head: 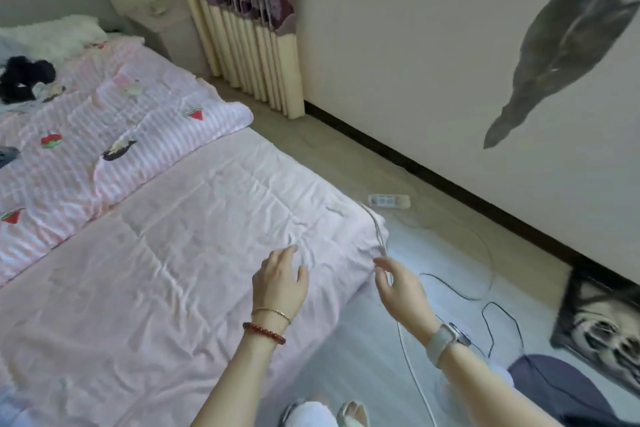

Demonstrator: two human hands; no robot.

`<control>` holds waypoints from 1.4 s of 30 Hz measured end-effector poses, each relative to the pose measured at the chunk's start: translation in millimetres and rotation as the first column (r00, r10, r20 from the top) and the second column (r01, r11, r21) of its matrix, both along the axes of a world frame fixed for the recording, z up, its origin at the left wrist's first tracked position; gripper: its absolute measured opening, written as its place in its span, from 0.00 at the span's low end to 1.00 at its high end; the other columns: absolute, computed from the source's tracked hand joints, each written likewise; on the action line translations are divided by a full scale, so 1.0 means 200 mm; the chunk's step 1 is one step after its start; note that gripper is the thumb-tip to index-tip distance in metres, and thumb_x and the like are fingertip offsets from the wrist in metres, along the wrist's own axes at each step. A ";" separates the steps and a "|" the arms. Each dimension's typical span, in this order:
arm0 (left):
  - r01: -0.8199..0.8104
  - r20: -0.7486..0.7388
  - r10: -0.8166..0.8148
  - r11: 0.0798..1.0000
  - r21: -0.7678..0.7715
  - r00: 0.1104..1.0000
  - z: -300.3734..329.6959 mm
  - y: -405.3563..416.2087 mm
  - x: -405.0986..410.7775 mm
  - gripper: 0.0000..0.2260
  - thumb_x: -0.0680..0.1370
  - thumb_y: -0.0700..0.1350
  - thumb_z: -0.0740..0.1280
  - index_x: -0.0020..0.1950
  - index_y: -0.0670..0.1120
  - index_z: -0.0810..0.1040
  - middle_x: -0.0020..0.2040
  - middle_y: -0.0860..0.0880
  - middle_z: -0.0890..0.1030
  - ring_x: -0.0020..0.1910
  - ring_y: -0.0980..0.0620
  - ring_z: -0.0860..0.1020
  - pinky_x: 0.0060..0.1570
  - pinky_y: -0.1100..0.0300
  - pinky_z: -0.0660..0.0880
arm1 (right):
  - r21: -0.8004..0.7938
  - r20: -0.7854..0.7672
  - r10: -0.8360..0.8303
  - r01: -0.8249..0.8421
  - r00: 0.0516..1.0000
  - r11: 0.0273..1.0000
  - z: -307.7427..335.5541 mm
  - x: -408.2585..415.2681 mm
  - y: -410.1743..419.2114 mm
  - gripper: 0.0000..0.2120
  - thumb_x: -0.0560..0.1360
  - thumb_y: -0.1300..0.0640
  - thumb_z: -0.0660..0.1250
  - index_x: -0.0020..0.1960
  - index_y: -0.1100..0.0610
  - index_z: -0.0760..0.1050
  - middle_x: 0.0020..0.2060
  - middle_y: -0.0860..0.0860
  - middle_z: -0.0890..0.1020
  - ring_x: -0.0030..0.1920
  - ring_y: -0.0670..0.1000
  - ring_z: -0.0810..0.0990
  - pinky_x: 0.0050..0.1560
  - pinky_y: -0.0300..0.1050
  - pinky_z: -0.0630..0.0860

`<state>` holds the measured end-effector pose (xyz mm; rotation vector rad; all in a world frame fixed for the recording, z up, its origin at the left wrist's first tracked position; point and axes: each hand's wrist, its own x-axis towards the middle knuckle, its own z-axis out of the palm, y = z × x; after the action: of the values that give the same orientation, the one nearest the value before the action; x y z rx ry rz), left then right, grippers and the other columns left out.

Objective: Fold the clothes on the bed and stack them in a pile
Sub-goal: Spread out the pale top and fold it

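A pink sheet [138, 270] covers the near part of the bed. My left hand [280, 279] lies on it near the corner, fingers spread and holding nothing. My right hand [398, 284] hovers just off the bed corner, its loosely straight fingertips by a white cable [379, 236] that hangs over the edge. Clothes lie far off at the left: a black garment [24, 80] with lighter pieces beside it, and a grey-blue piece [7, 154] at the frame edge. They rest on a pink striped quilt [121, 135] with strawberry prints.
A white power strip [388, 200] and thin black cables [485, 308] lie on the floor right of the bed. A curtain [242, 28] hangs at the back. A dark picture with a dog's face [606, 333] and a grey-blue cloth [554, 385] sit at the lower right.
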<state>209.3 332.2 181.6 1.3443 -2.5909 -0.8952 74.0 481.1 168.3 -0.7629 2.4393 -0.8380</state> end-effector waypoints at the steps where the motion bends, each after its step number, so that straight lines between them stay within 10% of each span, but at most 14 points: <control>1: 0.006 -0.008 -0.006 1.000 0.000 1.000 0.00 0.00 -0.11 0.18 0.78 0.45 0.61 0.68 0.47 0.70 0.66 0.48 0.72 0.64 0.48 0.70 0.61 0.56 0.64 | -0.005 0.000 -0.023 0.023 1.000 1.000 0.00 -0.11 0.02 0.14 0.78 0.59 0.58 0.60 0.57 0.75 0.57 0.52 0.80 0.58 0.52 0.76 0.51 0.37 0.65; 18: -0.095 -0.078 0.086 0.989 -0.117 0.993 0.04 -0.91 -1.91 0.17 0.78 0.47 0.61 0.67 0.47 0.70 0.65 0.48 0.73 0.62 0.46 0.71 0.57 0.55 0.67 | 0.072 -0.142 0.331 -0.324 0.933 0.943 0.23 -2.00 -1.04 0.16 0.79 0.57 0.54 0.65 0.57 0.70 0.61 0.52 0.76 0.62 0.51 0.74 0.60 0.43 0.69; 35: -0.514 -0.035 0.521 0.826 -0.232 0.853 0.19 -1.86 -2.00 0.18 0.78 0.47 0.61 0.68 0.47 0.70 0.65 0.48 0.73 0.63 0.46 0.71 0.58 0.55 0.68 | 0.108 -0.236 0.792 -0.794 0.564 0.598 0.38 -2.31 -2.45 0.09 0.77 0.60 0.54 0.49 0.62 0.72 0.44 0.55 0.76 0.48 0.58 0.74 0.47 0.49 0.72; 42: -0.634 0.002 0.648 0.745 -0.209 0.761 0.13 -2.60 -2.11 0.18 0.79 0.48 0.59 0.69 0.48 0.69 0.67 0.49 0.72 0.65 0.48 0.70 0.61 0.56 0.67 | 0.191 -0.272 0.886 -0.881 0.376 0.433 0.31 -2.44 -3.31 0.16 0.79 0.55 0.53 0.64 0.56 0.69 0.58 0.53 0.75 0.59 0.56 0.71 0.55 0.47 0.70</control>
<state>-212.0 -188.8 206.8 2.0308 -1.9229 -0.4547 -414.3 -181.4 230.6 -2.0952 1.7485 -0.2232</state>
